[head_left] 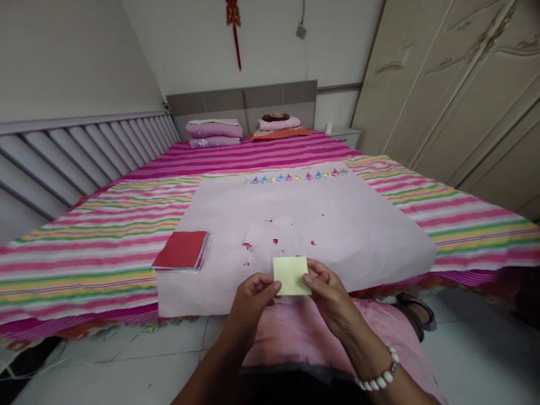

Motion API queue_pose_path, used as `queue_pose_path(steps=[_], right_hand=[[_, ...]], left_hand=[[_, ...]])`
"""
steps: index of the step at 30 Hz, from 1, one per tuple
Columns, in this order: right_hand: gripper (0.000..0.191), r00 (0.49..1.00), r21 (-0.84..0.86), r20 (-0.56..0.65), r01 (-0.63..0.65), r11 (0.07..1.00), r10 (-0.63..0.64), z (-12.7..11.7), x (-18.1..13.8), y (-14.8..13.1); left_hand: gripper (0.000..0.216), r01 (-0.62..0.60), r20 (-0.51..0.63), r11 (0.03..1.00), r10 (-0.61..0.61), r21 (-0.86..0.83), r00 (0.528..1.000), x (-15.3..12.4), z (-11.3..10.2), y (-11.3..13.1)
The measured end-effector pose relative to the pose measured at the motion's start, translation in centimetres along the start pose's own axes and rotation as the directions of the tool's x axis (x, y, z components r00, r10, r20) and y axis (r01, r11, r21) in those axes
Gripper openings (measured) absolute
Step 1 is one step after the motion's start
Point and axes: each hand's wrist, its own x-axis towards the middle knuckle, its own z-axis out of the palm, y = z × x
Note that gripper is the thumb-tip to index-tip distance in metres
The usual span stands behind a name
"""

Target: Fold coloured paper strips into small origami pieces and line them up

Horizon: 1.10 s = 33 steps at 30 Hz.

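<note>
Between my two hands is a small pale yellow sheet of paper (pixel 290 274), held up over the near edge of a large pale sheet (pixel 354 225). My left hand (pixel 255 298) pinches its left edge with thumb and fingers. My right hand (pixel 331 289) grips the right edge, thumb on the front face and fingers behind. Whether the paper is folded, I cannot tell. A stack of coloured paper topped by a red sheet (pixel 181 250) lies to the left. Small pink-red scraps (pixel 275 241) are scattered just beyond the held paper.
A row of several small folded paper shapes (pixel 289 177) runs along the large sheet's far edge. Beneath is a bed with a striped cover (pixel 464 225). A pink cushion (pixel 291 337) lies under my forearms. Folded bedding (pixel 215 132) sits by the headboard; a wardrobe (pixel 455 95) stands at right.
</note>
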Motion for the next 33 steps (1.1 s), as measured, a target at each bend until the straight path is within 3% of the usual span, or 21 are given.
queue_pose_path(steps=[3, 6, 13, 15, 17, 19, 23, 25, 29, 33], right_hand=[[0.034, 0.997, -0.009, 0.054, -0.054, 0.999, 0.054, 0.2, -0.2, 1.1], [0.022, 0.998, -0.066, 0.049, -0.022, 0.998, 0.025, 0.2, -0.2, 2.0], [0.022, 0.996, -0.209, 0.064, 0.067, 0.976, -0.054, 0.0, -0.1, 2.0], [0.021, 0.995, -0.222, 0.073, 0.077, 0.972, -0.062, -0.1, -0.2, 1.9], [0.020, 0.995, -0.250, 0.075, 0.087, 0.964, -0.070, -0.2, -0.2, 1.8], [0.020, 0.994, -0.280, 0.083, 0.090, 0.956, -0.070, -0.1, -0.4, 1.5], [0.020, 0.992, -0.304, 0.110, 0.092, 0.948, -0.061, 0.3, -0.6, 1.2], [0.021, 0.993, -0.305, 0.116, 0.073, 0.950, -0.039, 0.5, -0.6, 1.2], [0.023, 0.992, -0.311, 0.123, 0.023, 0.950, 0.016, 0.5, -0.7, 1.4], [0.022, 0.993, -0.285, 0.117, 0.006, 0.959, 0.029, 0.2, -0.6, 1.7]], left_hand=[[0.027, 0.009, -0.014, 0.995, -0.010, -0.098, 1.000, -0.2, 0.4, -0.2], [0.023, -0.036, 0.039, 0.995, 0.040, -0.098, 0.998, -0.4, 0.5, -0.2], [0.021, -0.120, 0.114, 0.990, 0.128, -0.074, 0.985, -0.2, 0.1, -0.8], [0.032, -0.199, 0.091, 0.979, 0.202, -0.047, 0.975, 0.1, -0.1, -0.9], [0.057, -0.314, 0.068, 0.949, 0.312, 0.025, 0.948, 0.2, -0.5, -0.5], [0.068, -0.436, 0.093, 0.892, 0.427, 0.121, 0.899, 0.3, -1.1, 0.2], [0.042, -0.585, 0.276, 0.784, 0.527, 0.207, 0.804, 0.2, -1.9, 1.5], [0.034, -0.566, 0.328, 0.801, 0.490, 0.197, 0.808, 0.2, -2.1, 1.8], [0.027, -0.381, 0.312, 0.919, 0.336, 0.096, 0.889, 0.5, -1.9, 1.6], [0.038, -0.205, 0.305, 0.978, 0.187, 0.027, 0.934, 0.5, -1.8, 1.4]])
